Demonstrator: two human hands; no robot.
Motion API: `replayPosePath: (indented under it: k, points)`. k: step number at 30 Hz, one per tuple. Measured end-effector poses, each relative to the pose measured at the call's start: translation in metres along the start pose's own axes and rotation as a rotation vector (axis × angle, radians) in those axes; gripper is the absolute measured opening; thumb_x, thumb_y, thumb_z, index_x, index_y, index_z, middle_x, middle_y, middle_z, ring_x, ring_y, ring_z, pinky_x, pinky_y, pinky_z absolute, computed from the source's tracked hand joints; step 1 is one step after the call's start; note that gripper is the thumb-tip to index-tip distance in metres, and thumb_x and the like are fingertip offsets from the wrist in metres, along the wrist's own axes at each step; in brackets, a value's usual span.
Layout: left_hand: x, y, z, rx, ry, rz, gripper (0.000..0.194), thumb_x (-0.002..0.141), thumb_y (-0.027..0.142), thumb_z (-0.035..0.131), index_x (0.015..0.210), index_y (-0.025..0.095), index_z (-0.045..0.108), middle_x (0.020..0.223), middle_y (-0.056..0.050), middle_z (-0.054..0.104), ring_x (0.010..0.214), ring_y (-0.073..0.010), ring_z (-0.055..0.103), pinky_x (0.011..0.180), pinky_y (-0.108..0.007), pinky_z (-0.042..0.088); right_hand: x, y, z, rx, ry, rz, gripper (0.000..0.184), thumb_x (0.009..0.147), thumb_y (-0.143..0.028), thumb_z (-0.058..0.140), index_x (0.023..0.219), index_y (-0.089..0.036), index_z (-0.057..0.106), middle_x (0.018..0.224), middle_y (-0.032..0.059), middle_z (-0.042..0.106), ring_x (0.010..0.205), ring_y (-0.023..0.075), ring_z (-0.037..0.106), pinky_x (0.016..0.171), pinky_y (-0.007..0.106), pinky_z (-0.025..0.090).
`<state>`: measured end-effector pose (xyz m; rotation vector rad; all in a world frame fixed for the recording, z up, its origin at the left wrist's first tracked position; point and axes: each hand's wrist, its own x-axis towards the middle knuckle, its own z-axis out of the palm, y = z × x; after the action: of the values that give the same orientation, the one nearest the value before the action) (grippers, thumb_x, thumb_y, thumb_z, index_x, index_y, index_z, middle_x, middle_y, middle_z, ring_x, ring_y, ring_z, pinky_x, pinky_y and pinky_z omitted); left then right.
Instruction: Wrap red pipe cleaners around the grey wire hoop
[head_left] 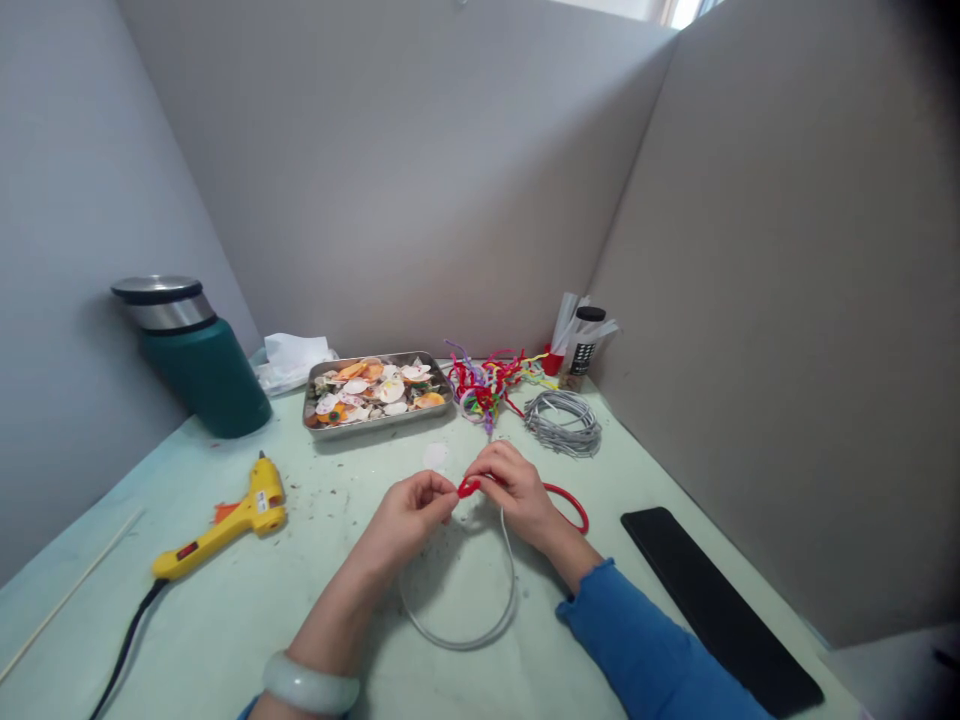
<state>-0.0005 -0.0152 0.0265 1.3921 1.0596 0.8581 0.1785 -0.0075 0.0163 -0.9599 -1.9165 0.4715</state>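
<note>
Between ten and eleven o'clock from the hands I see a shallow metal tray (375, 425) heaped with orange and white seashells (394, 390), and toward one o'clock a black-capped clear jar (580, 360) beside a red cup (553, 361), translucent sticks (565, 318) rising near them. The left hand (411, 508) and right hand (517, 490) both pinch a red cord (469, 488) tightly at their fingertips, its loop bowing out at three o'clock, while a pale wire hoop (459, 646) curves at six o'clock below. Both forearms slant inward, from seven and five o'clock, fingers curled.
</note>
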Motion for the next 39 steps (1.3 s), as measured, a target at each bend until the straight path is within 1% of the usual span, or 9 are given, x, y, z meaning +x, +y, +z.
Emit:
replayPosePath:
  k: [7, 12, 19, 23, 26, 28, 30, 35, 39]
  points:
    - [-0.007, 0.007, 0.002, -0.111, -0.141, -0.054, 0.028, 0.076, 0.042, 0.058, 0.079, 0.014, 0.055, 0.053, 0.006, 0.045, 0.042, -0.0035, 0.028, 0.04, -0.018, 0.017, -0.001, 0.003, 0.002, -0.049, 0.07, -0.016, 0.011, 0.083, -0.017, 0.057, 0.084, -0.024, 0.067, 0.092, 0.0037, 0.058, 0.093, 0.019, 0.051, 0.087, 0.037, 0.038]
    - [-0.004, 0.004, 0.001, -0.231, -0.028, -0.121, 0.031, 0.071, 0.042, 0.065, 0.083, 0.014, 0.055, 0.055, 0.005, 0.05, 0.037, -0.0013, 0.024, 0.038, -0.017, 0.012, 0.0, -0.002, 0.002, -0.136, 0.242, -0.028, 0.028, 0.08, -0.021, 0.062, 0.108, -0.026, 0.06, 0.117, 0.0066, 0.052, 0.111, 0.0231, 0.045, 0.096, 0.042, 0.034]
    - [-0.003, 0.005, 0.0, -0.334, 0.04, -0.151, 0.034, 0.065, 0.039, 0.071, 0.083, 0.015, 0.056, 0.06, 0.004, 0.052, 0.036, -0.0003, 0.024, 0.036, -0.018, 0.009, -0.001, -0.01, 0.002, -0.168, 0.349, 0.006, 0.011, 0.08, -0.024, 0.061, 0.09, -0.023, 0.063, 0.104, 0.0077, 0.054, 0.104, 0.0241, 0.048, 0.093, 0.043, 0.036]
    - [-0.005, 0.005, -0.002, -0.408, 0.018, -0.146, 0.03, 0.066, 0.035, 0.071, 0.083, 0.016, 0.056, 0.061, 0.006, 0.049, 0.037, 0.0002, 0.023, 0.036, -0.018, 0.009, 0.001, -0.007, -0.002, -0.196, 0.447, 0.035, 0.024, 0.073, -0.03, 0.069, 0.096, -0.025, 0.064, 0.119, 0.0083, 0.05, 0.115, 0.0276, 0.041, 0.1, 0.048, 0.027]
    - [-0.006, 0.004, -0.002, -0.427, -0.002, -0.139, 0.028, 0.067, 0.033, 0.071, 0.084, 0.016, 0.055, 0.062, 0.006, 0.049, 0.037, 0.0003, 0.024, 0.036, -0.017, 0.01, 0.001, -0.003, 0.0, 0.028, 0.287, 0.114, 0.018, 0.074, -0.029, 0.068, 0.09, -0.022, 0.065, 0.107, 0.0077, 0.056, 0.104, 0.0241, 0.05, 0.093, 0.042, 0.036]
    - [-0.005, 0.004, -0.002, -0.433, -0.01, -0.138, 0.028, 0.068, 0.033, 0.071, 0.084, 0.016, 0.055, 0.061, 0.006, 0.048, 0.037, 0.0003, 0.024, 0.036, -0.018, 0.011, 0.0, -0.003, 0.006, 0.312, 0.055, 0.248, 0.014, 0.075, -0.029, 0.065, 0.086, -0.02, 0.065, 0.086, 0.0043, 0.06, 0.08, 0.0182, 0.056, 0.075, 0.034, 0.045]
    - [-0.005, 0.003, -0.002, -0.442, -0.018, -0.136, 0.028, 0.068, 0.033, 0.07, 0.084, 0.016, 0.055, 0.058, 0.007, 0.046, 0.036, 0.0001, 0.023, 0.036, -0.018, 0.011, -0.001, -0.004, 0.013, 0.55, -0.07, 0.392, 0.015, 0.074, -0.029, 0.065, 0.085, -0.019, 0.063, 0.073, 0.0002, 0.058, 0.063, 0.0131, 0.053, 0.06, 0.027, 0.044]
    - [-0.003, 0.003, 0.0, -0.44, -0.025, -0.144, 0.028, 0.067, 0.033, 0.071, 0.081, 0.016, 0.054, 0.053, 0.009, 0.042, 0.036, -0.0007, 0.023, 0.036, -0.019, 0.009, -0.001, -0.01, 0.022, 0.685, 0.032, 0.476, 0.016, 0.069, -0.028, 0.068, 0.078, -0.017, 0.06, 0.065, -0.003, 0.055, 0.056, 0.0091, 0.048, 0.054, 0.022, 0.04]
    - [-0.003, 0.002, 0.002, -0.438, -0.028, -0.152, 0.03, 0.065, 0.034, 0.072, 0.08, 0.016, 0.054, 0.052, 0.008, 0.043, 0.036, -0.0008, 0.023, 0.036, -0.02, 0.008, 0.0, -0.012, 0.02, 0.673, -0.006, 0.451, 0.017, 0.07, -0.029, 0.067, 0.079, -0.017, 0.059, 0.065, -0.0032, 0.054, 0.057, 0.0096, 0.048, 0.055, 0.022, 0.04]
